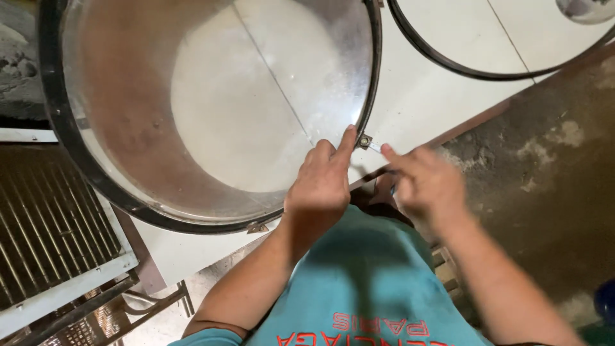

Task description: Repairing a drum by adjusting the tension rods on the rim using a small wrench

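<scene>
The left hand (320,182) is pressing 1 fingertip on the shiny steel drum (211,109)'s small bracket (365,140); the right hand (426,186) is pinching a bolt (375,147) there.

Silver drum (211,109) with black rim, upper left; white table (435,96); teal shirt (365,288) with red lettering, bottom centre.

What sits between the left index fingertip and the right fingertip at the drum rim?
Head view: a small metal lug with a nut on the drum rim lies between the left hand and the right hand; both fingertips meet it.
</scene>
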